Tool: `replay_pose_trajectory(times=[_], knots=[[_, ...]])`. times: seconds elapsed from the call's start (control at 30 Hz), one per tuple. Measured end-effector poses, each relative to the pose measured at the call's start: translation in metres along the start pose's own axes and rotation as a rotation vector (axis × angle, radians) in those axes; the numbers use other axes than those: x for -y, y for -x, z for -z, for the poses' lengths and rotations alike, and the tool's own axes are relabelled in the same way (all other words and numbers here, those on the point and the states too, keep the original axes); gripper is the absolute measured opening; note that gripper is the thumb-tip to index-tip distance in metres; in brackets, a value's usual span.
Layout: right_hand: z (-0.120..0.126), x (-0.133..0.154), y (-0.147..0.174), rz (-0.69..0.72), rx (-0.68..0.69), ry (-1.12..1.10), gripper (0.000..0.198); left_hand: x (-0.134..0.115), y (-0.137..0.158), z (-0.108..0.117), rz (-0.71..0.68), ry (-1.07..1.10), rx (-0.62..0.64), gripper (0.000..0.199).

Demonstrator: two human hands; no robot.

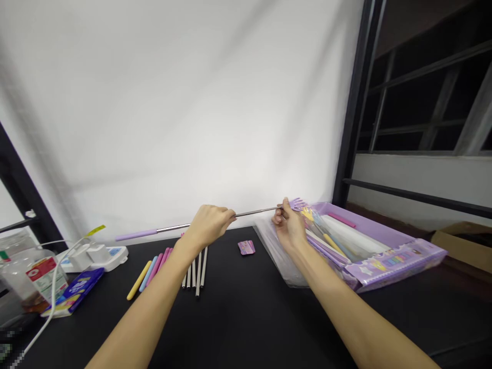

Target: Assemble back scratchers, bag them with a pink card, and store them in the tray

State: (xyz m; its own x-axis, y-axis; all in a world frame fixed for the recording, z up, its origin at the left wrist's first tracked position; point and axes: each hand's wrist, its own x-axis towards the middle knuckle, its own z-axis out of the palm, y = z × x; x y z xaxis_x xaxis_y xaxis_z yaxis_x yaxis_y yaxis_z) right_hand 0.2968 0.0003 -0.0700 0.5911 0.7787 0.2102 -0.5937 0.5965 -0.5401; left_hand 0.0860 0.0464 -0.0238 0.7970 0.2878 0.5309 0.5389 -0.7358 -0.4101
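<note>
A telescopic back scratcher [253,212] stretches almost level above the table, its metal rod drawn out. Its lilac handle [136,235] points left, and the lilac claw-shaped head [298,203] is at the right end. My left hand [210,221] is closed around the middle of the rod. With pinched fingers, my right hand [287,223] grips the rod just below the head. Below my left forearm lie several metal rods [198,274] and coloured handles, among them a yellow one [139,280] and a blue one [151,272]; my arm hides part of them.
On the right, a lilac package box [403,259] holds more scratchers in clear plastic. A small purple card [246,247] lies mid-table. A power strip [115,254], a blue snack packet [80,289] and a clear plastic jar [31,271] stand left. A white wall rises behind.
</note>
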Motion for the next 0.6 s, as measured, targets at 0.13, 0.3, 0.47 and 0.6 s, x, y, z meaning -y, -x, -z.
replay_pose_trajectory(times=[0.13,0.3,0.47,0.6], knots=[[-0.012,-0.018,0.017,-0.073,0.072,0.007,0.037,-0.021,-0.009,-0.004,0.026,-0.016,-0.141,0.022],[-0.003,-0.001,-0.001,-0.003,-0.034,-0.017,0.036,-0.005,-0.003,0.012,0.11,0.108,0.052,0.024],[0.011,0.015,-0.019,0.049,-0.108,-0.023,0.038,0.037,0.013,0.032,0.177,0.373,0.271,0.037],[-0.002,-0.006,0.0,-0.019,0.016,0.0,0.037,0.023,0.005,0.029,0.1,0.307,0.167,0.037]])
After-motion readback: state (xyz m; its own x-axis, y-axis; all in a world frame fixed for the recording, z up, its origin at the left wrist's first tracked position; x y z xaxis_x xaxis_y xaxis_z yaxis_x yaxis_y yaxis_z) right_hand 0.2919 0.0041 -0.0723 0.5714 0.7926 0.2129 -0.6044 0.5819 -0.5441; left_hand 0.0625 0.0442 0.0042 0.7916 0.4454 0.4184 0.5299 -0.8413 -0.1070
